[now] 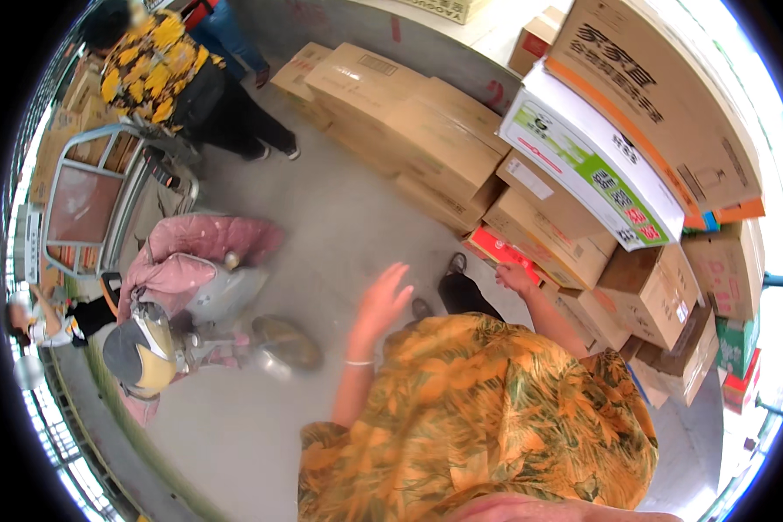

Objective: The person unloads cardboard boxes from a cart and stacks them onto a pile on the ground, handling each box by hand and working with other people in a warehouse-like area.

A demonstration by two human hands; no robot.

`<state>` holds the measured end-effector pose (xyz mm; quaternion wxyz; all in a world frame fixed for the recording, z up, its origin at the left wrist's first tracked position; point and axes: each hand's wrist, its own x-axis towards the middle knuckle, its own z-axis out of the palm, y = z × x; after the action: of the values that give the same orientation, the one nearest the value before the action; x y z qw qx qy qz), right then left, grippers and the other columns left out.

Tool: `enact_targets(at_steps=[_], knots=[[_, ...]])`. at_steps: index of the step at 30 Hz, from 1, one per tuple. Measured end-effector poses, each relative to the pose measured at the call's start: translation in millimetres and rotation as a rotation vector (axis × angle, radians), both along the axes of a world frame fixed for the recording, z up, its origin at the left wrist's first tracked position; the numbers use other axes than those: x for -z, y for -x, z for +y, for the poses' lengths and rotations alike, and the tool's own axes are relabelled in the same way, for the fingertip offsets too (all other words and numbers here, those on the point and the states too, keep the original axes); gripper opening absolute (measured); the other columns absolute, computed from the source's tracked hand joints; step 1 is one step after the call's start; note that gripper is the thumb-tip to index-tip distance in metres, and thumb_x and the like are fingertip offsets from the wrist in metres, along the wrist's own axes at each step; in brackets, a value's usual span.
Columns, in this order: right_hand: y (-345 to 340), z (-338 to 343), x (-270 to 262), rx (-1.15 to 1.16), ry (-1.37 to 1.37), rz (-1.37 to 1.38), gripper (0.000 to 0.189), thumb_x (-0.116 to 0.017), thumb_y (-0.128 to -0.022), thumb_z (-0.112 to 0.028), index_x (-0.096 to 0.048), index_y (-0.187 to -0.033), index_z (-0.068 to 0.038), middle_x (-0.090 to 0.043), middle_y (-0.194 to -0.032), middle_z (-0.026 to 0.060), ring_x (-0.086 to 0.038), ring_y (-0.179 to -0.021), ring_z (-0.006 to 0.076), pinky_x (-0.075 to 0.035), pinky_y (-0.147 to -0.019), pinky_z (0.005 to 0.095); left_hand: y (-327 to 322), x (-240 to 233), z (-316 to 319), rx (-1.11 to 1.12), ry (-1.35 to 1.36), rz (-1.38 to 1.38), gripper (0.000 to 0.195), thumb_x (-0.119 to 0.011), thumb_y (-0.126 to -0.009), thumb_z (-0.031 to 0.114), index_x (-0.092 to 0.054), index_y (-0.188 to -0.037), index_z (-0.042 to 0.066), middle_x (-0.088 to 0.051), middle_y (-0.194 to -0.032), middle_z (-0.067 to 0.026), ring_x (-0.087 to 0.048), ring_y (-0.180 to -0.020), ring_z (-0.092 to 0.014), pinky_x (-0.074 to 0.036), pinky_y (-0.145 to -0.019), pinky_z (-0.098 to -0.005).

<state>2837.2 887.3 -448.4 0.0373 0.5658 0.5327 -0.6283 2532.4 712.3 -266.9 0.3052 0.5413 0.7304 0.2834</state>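
My left hand (383,301) is raised over the grey floor, fingers apart and holding nothing, with a thin pale bangle on its wrist. My right hand (514,276) hangs beside a red box (504,250) at the foot of the stacked cartons; its fingers look loosely bent and nothing shows in them. Whether it touches the red box cannot be told. Above it, brown cardboard cartons (548,241) carry a white and green printed carton (594,153), and a large brown carton with an orange band (659,98) lies on top.
To the left stands a scooter with a pink quilted cover (202,241) and a helmet (140,355). Behind it is a metal-framed cart (81,202). A person in a yellow floral shirt (153,72) stands at the upper left, others nearby. Long brown cartons (398,111) line the low wall.
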Motion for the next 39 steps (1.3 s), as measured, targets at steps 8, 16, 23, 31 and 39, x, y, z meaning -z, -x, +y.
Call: enact_targets(at_steps=[8,16,23,31,39], knots=[[48.6,86.7,14.0,0.173,0.155,0.046,0.036,-0.05,-0.09,-0.034,-0.052,-0.113,-0.006,-0.059,-0.098,0.0094,-0.06,-0.077,0.0168,-0.048,-0.062,0.0289,20.0,-11.5,42.8,-0.158,0.06,-0.044,0.043,-0.056,-0.085,0.023,-0.05,-0.123,0.003,-0.047,-0.131,-0.018,-0.044,-0.121,-0.032,-0.036,-0.1,-0.0379],[79.1,131.9,30.9,0.141,0.157,0.086,0.058,-0.049,-0.091,-0.035,-0.031,-0.137,-0.005,-0.052,-0.122,0.016,-0.06,-0.095,0.0234,-0.049,-0.067,0.0323,20.5,-1.8,95.9,-0.167,0.023,-0.082,0.042,-0.055,-0.086,0.023,-0.05,-0.123,0.004,-0.047,-0.13,-0.0183,-0.044,-0.121,-0.033,-0.037,-0.1,-0.0383],[101.4,143.5,22.6,0.146,0.138,0.005,0.072,-0.05,-0.09,-0.037,-0.015,-0.143,-0.004,-0.038,-0.136,0.0173,-0.058,-0.101,0.0251,-0.048,-0.076,0.0331,49.1,37.7,120.1,-0.18,0.083,-0.171,0.043,-0.056,-0.085,0.021,-0.049,-0.124,0.004,-0.048,-0.129,-0.0177,-0.044,-0.121,-0.032,-0.037,-0.1,-0.0378],[135.4,166.0,-3.3,0.329,0.139,-0.083,0.075,-0.051,-0.088,-0.038,-0.012,-0.144,-0.006,-0.039,-0.136,0.0125,-0.054,-0.105,0.0251,-0.046,-0.08,0.0355,127.0,86.4,188.7,-0.158,0.094,-0.317,0.049,-0.056,-0.085,0.023,-0.046,-0.127,0.001,-0.048,-0.128,-0.0193,-0.047,-0.119,-0.031,-0.038,-0.099,-0.0371],[147.2,178.1,16.8,0.379,0.185,-0.194,0.044,-0.048,-0.088,-0.041,-0.043,-0.122,-0.013,-0.05,-0.118,0.0072,-0.055,-0.099,0.0239,-0.044,-0.071,0.0353,190.1,126.1,287.4,-0.178,0.133,-0.394,0.069,-0.059,-0.083,0.031,-0.031,-0.136,-0.003,-0.036,-0.137,-0.0249,-0.035,-0.128,-0.033,-0.031,-0.105,-0.0367]])
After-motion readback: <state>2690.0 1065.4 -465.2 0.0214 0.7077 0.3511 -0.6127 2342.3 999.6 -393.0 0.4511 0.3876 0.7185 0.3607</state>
